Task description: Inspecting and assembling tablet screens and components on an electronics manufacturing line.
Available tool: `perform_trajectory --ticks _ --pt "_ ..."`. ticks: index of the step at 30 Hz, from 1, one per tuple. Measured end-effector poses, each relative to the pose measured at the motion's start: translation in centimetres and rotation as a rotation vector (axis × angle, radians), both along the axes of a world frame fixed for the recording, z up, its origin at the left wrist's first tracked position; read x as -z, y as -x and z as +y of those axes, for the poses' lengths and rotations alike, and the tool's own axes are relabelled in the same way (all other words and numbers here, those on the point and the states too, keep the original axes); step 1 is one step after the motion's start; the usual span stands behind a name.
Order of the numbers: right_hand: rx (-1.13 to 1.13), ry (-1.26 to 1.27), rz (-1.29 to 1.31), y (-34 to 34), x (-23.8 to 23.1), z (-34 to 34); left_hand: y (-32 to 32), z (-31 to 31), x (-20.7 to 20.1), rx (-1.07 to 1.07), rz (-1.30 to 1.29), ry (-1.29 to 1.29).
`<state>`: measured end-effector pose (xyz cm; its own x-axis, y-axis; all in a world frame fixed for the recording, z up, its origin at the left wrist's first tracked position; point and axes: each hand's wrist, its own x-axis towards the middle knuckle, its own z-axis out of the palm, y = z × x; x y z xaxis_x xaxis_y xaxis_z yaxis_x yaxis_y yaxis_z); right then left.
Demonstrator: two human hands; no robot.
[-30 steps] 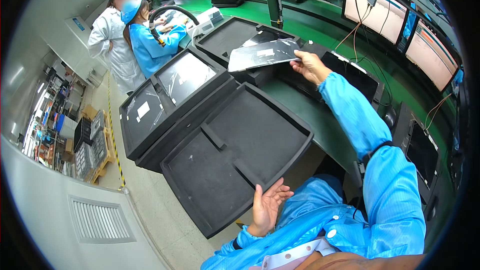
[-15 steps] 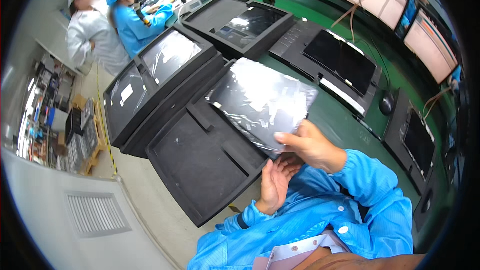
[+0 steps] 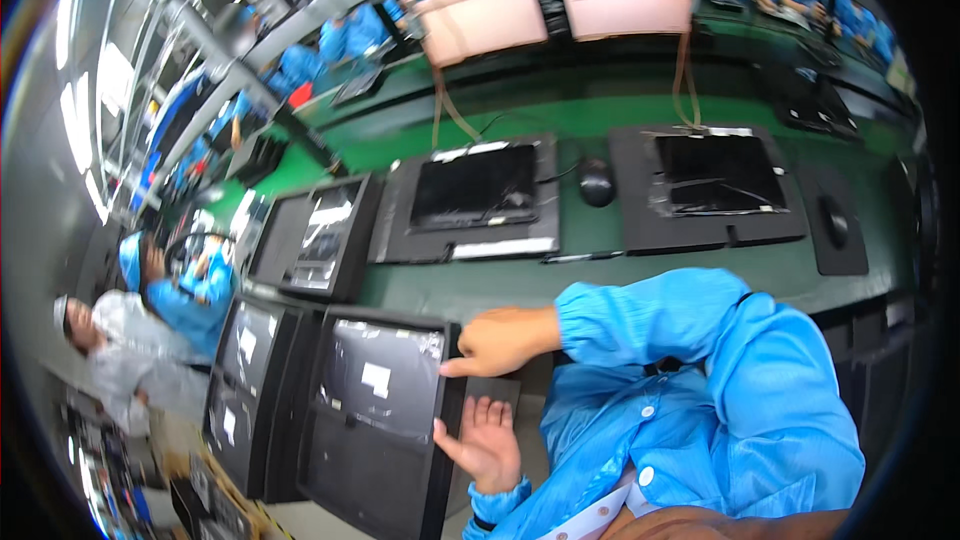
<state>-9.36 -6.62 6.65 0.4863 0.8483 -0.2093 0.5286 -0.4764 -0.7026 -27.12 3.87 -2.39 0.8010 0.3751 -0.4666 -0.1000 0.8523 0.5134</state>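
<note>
A flat screen panel (image 3: 378,372) in clear film, with a white label, lies in the upper compartment of a black foam tray (image 3: 372,480). My right hand (image 3: 500,342) reaches over the tray's right wall, its fingers curled and its thumb at the panel's right edge. The undersides of those fingers are hidden. Just below it, my left hand (image 3: 485,448) is held palm up beside the tray wall, fingers spread, with nothing in it. The tray's lower compartment shows bare black foam.
More foam trays with film-covered panels stand left (image 3: 245,370) and beyond (image 3: 312,240). Two dark screens, one left (image 3: 475,186) and one right (image 3: 722,172), lie on black bases under lit monitors (image 3: 478,15). A mouse (image 3: 596,182) sits between them. Two people (image 3: 180,290) stand at far left.
The panel, tilted above the tray in my hands before, now lies in its upper compartment. My left hand has come away from it. The view has swung right.
</note>
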Motion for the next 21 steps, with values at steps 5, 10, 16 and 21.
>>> perform_trajectory --ticks 5,10,16,21 --pt "-0.049 0.126 -0.075 -1.7 -3.6 -21.2 -1.5 -2.5 -3.0 0.436 0.083 0.332" --pt "0.865 0.598 0.162 -2.3 -8.1 -44.7 -4.6 -7.6 -6.5 0.747 -0.339 -0.103" --pt "2.065 -0.775 0.296 -4.6 -1.9 -69.7 -11.7 -14.8 -1.0 0.519 -0.601 -1.545" --pt "2.358 -1.177 0.304 -8.2 3.3 -77.9 -13.5 -18.7 0.5 0.481 -0.864 -1.915"
